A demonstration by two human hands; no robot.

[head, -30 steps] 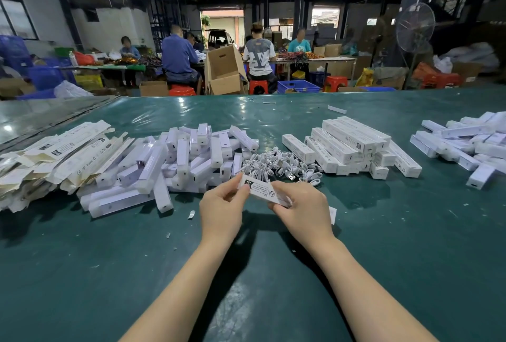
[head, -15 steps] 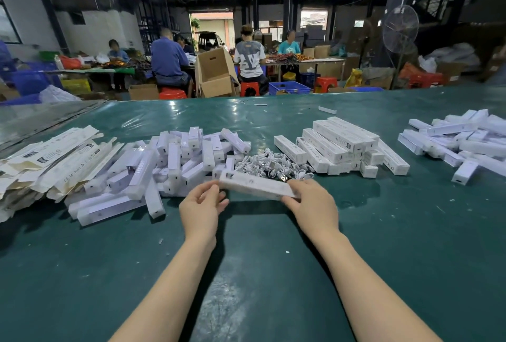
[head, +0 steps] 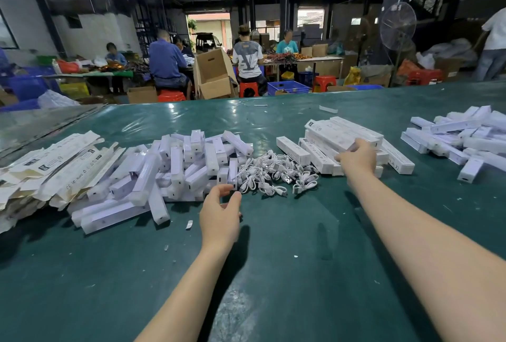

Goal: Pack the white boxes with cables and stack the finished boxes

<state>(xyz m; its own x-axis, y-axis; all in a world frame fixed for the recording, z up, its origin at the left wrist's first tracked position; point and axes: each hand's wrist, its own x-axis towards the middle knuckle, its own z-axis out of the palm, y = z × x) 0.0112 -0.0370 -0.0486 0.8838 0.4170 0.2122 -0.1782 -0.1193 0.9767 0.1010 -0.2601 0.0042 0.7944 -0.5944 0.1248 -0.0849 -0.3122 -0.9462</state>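
Green plastic covers the tabletop (head: 273,273), and both bare arms reach out over it from the near edge.

The right arm goes far out, slanting toward the right half of the tabletop. The right hand (head: 357,157) lies palm down on the near side of a stack of shut white boxes (head: 342,131). Its fingers bend over the top boxes and touch them. I cannot tell if they grip a box or only rest on it.

The left arm is shorter in its reach and points toward the middle. The left hand (head: 220,218) hangs just above the tabletop with its back up. Its fingers are loosely curled and hold nothing. The fingertips (head: 227,191) are just beside the near edge of a big heap of loose white boxes (head: 169,166), close to one small box standing on its end.

The heap fills the left middle of the tabletop. Left of it, at the left edge, lies a pile of flat paper sleeves (head: 54,161). One more heap of white boxes (head: 465,136) sits near the right edge, well apart from both hands.

A small pile of white cables (head: 273,174) lies between the loose heap and the stack. It is just in front of the left fingertips and to their right. A tiny white scrap (head: 189,224) lies beside the left hand.
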